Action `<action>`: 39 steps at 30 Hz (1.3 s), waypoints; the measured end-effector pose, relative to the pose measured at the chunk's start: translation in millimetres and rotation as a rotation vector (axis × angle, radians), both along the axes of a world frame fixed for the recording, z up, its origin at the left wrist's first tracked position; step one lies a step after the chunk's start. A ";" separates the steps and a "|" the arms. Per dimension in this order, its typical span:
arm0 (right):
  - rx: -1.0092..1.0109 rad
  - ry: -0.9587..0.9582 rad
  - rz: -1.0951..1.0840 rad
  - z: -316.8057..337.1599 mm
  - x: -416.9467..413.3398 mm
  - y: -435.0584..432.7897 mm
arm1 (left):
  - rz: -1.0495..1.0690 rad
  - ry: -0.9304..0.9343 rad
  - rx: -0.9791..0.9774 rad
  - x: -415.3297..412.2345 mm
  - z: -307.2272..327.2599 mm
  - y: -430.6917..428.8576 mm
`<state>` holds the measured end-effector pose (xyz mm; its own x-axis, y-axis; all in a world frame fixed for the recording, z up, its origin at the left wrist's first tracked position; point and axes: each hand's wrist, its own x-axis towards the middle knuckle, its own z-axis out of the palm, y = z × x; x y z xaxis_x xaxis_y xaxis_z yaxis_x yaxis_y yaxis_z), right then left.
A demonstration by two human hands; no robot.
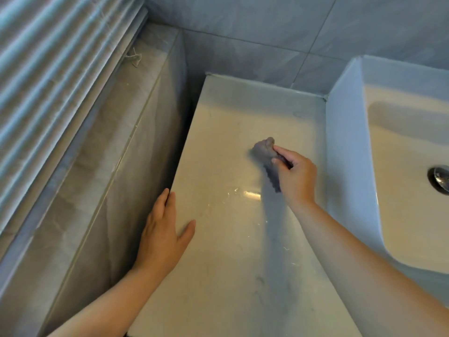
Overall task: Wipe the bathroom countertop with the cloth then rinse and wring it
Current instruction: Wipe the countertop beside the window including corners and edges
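Closest to me are my left forearm and my right forearm, which come in from the bottom of the view, 1 on each side. Both reach over the pale countertop, which is glossy and shows a bright reflection near its middle. My left hand lies flat on the left edge of the countertop. Its fingers are straight and close together, the thumb is spread to the side, and it holds nothing. My right hand is further away, and its fingers are curled round the grey cloth. I grip the cloth as a bunched lump, and it touches the countertop toward the back, near the outer wall of the white sink. 1 part of the cloth sticks out past my fingertips and another part hangs below my hand. The cloth looks a little blurred, so I cannot tell its texture. Inside the sink, at the right border of the view, I see a metal drain. Grey wall tiles stand behind the countertop. To the left is a grey stone ledge, and above it are window blinds, with a thin cord lying on the ledge.
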<state>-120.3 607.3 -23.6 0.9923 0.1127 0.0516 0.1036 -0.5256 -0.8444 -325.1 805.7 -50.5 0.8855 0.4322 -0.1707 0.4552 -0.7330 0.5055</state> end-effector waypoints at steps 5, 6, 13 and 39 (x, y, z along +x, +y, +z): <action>-0.026 -0.020 0.081 -28.2 -8.9 20.7 | 0.013 0.001 -0.091 -7.0 -9.3 0.3; -0.040 -0.033 0.108 -32.1 -15.7 22.6 | 0.016 0.000 -0.097 -7.8 -11.0 0.2; -0.058 -0.109 0.253 -40.1 -75.2 21.6 | 0.038 -0.029 -0.097 -9.5 -14.1 -0.8; -0.110 -0.112 0.286 -40.7 -53.4 55.2 | 0.055 -0.084 -0.090 -11.2 -20.4 0.2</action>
